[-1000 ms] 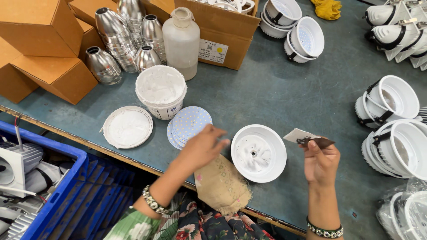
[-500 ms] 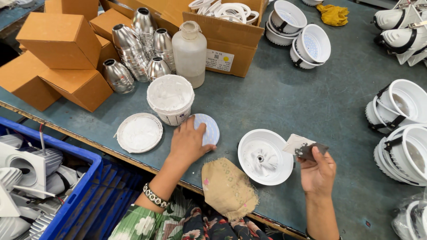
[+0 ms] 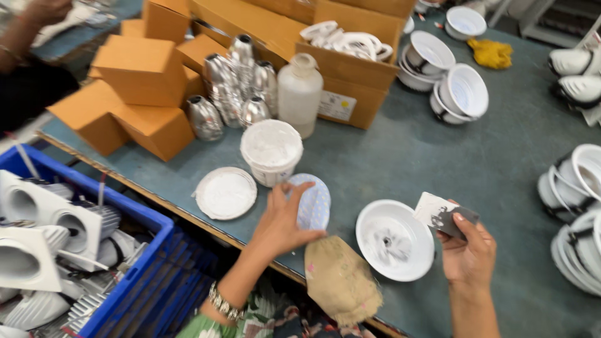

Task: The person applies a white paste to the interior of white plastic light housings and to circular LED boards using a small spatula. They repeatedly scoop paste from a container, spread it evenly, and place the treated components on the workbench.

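Observation:
My left hand point(image 3: 283, 219) rests on a stack of thin round discs point(image 3: 315, 201) with a dotted pattern, fingers curled over its edge. My right hand point(image 3: 468, 251) holds a small white card smeared with dark paste point(image 3: 440, 213) at the right of a white round lamp housing point(image 3: 394, 238) that lies face up on the blue-grey table point(image 3: 388, 156). A white tub of paste point(image 3: 272, 151) stands just behind the discs, and its flat white lid point(image 3: 225, 192) lies to the left. A tan cloth pad point(image 3: 341, 278) lies at the table's near edge.
Orange cardboard boxes point(image 3: 141, 81), shiny metal reflector cups point(image 3: 235, 87) and a white plastic bottle point(image 3: 300, 92) stand at the back. Stacks of white housings point(image 3: 460, 91) fill the far and right side. A blue crate point(image 3: 94, 250) of lamp parts sits lower left. Another person's arm point(image 3: 28, 37) shows top left.
My left hand has reached forward from the near edge onto the stack of discs. My right hand with the card has stayed beside the white housing. The view has shifted closer and leftward.

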